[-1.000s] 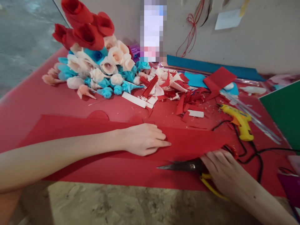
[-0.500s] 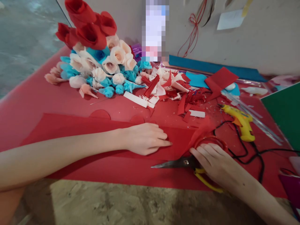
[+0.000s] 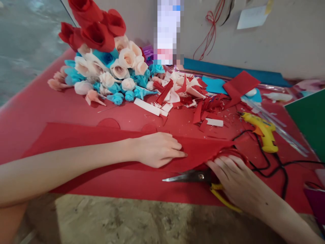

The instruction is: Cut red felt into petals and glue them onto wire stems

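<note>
Left hand (image 3: 159, 150) rests unclenched on red sheet (image 3: 199, 152); right hand (image 3: 237, 178) grasps scissors (image 3: 199, 176). We judge a slip could nick paper.

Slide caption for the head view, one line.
Left hand rests on a red sheet; right hand holds scissors, with colourful flowers beyond.

We see soft, middling light, pale sheen on the left end of the bench (image 3: 26, 110), a glint on the scissors (image 3: 189, 176), floor (image 3: 111, 220) lit between dark shadows, pixel blocks (image 3: 167, 32) over a bright upright shape, corners smeared and stretched.
</note>
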`<state>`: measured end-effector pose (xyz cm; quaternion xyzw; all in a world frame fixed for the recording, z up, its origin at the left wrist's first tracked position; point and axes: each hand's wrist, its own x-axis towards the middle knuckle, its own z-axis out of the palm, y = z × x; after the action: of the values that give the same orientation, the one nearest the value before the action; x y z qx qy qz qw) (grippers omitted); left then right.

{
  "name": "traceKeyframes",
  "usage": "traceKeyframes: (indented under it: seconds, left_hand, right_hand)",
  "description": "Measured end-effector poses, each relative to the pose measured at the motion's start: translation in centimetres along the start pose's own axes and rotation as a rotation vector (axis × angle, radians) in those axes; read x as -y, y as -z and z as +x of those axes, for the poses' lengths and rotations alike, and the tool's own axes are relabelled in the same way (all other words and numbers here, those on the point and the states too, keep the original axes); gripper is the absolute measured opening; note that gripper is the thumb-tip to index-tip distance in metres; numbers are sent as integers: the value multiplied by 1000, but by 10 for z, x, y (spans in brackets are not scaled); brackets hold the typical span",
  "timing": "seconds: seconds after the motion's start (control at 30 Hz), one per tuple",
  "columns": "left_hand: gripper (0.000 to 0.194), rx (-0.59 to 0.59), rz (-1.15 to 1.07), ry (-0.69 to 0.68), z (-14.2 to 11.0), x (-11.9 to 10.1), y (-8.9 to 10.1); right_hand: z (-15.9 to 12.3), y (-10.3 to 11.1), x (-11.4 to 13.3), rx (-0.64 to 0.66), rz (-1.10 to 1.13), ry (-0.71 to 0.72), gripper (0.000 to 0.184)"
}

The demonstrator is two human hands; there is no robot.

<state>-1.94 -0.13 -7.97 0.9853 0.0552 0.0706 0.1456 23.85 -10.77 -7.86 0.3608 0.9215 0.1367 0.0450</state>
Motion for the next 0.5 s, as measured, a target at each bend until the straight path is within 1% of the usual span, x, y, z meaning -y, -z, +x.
traceKeyframes:
  seconds: [0.1, 0.23, 0.33, 0.4, 0.43, 0.5]
  left_hand:
    - [35, 3, 5, 6, 0, 0, 1]
    - [35, 10, 8, 12, 0, -1, 0]
    - [34, 3, -30, 20, 1, -1, -2]
    - [32, -14, -125, 37, 2, 1, -1]
    - [31, -34, -212, 55, 2, 2, 1]
    - [26, -128, -414, 132, 1, 5, 11]
  right_hand:
    - [7, 2, 4, -7, 20, -1, 39]
    - [21, 7, 6, -22, 46, 36, 38]
    - [28, 9, 7, -25, 56, 60, 37]
    - [31, 10, 6, -32, 62, 75, 36]
    - [32, 10, 6, -39, 59, 82, 35]
    - [34, 10, 6, -50, 48, 89, 34]
